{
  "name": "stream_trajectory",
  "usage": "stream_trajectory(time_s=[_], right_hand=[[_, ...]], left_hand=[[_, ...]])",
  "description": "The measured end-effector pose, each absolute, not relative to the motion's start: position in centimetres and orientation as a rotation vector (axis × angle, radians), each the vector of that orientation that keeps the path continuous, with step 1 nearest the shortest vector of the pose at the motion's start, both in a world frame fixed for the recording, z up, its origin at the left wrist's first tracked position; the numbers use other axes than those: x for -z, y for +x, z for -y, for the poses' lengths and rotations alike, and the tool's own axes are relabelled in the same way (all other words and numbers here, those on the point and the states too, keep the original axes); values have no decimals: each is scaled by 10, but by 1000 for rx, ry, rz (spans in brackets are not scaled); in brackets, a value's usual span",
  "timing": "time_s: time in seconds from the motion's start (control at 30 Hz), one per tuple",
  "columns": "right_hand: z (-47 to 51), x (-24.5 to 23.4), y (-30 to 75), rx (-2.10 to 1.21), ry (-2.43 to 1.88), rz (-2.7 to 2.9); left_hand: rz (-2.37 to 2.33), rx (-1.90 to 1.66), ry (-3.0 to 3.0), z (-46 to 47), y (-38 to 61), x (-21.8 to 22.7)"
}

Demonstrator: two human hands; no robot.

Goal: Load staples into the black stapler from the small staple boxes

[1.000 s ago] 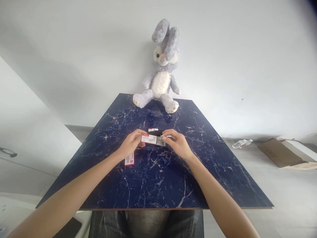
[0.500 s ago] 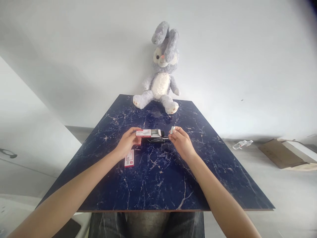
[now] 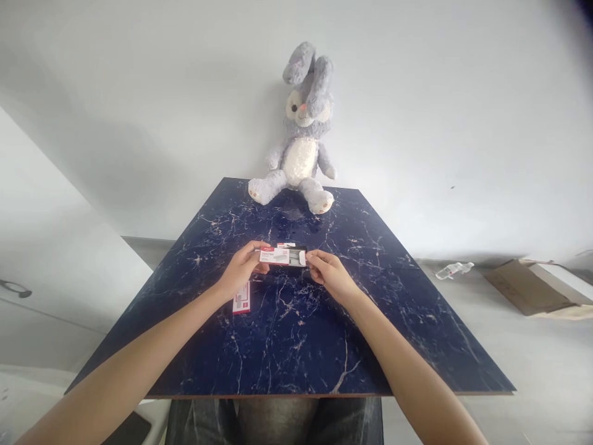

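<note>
My left hand (image 3: 241, 267) grips the left end of a small red-and-white box (image 3: 274, 256), its label showing a picture of a staple strip. The box is level above the table, its right end open with a greyish inside. My right hand (image 3: 332, 275) has its fingertips closed at that open end, on the white flap. Whether they also pinch a small piece is too fine to tell. Behind the box lies a black object (image 3: 304, 248), mostly hidden. Beside my left hand a second red-and-white box (image 3: 241, 300) lies on the table.
The dark blue marbled table (image 3: 296, 352) carries a grey plush rabbit (image 3: 301, 154) at its far edge, against the wall. Another red-and-white packet (image 3: 286, 245) peeks out behind the held box. On the floor at right are a clear bottle (image 3: 454, 270) and a cardboard box (image 3: 532, 287).
My right hand has moved left to the box's open end; the small light-grey piece it held no longer shows clearly. The held box has shifted slightly right and nearer, covering more of the black object.
</note>
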State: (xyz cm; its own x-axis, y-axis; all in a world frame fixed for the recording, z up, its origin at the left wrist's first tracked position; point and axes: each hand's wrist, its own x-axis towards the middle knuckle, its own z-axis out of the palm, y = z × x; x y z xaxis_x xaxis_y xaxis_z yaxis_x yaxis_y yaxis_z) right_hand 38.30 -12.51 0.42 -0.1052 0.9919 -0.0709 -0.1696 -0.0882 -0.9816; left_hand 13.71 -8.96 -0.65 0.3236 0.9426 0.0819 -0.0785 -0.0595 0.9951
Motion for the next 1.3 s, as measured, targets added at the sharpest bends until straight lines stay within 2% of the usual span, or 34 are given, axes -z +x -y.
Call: stream_trajectory(time_s=[0.63, 0.7, 0.83, 0.93, 1.13, 1.3], right_hand=[[131, 0, 377, -1462, -1114, 1396], [130, -5, 383, -1386, -1183, 1484], [122, -14, 405, -886, -1392, 1735], [111, -9, 425, -620, -1545, 1681], [95, 13, 449, -803, -1574, 1516], [95, 12, 449, -764, -1499, 1497]], left_hand=[[-706, -764, 1713, 93, 132, 1], [-735, -729, 1762, 94, 134, 0], [-934, -743, 2004, 100, 137, -3], [-1045, -882, 2137, 100, 137, -4], [-1150, -1006, 2282, 91, 133, 5], [-1154, -990, 2325, 90, 133, 7]])
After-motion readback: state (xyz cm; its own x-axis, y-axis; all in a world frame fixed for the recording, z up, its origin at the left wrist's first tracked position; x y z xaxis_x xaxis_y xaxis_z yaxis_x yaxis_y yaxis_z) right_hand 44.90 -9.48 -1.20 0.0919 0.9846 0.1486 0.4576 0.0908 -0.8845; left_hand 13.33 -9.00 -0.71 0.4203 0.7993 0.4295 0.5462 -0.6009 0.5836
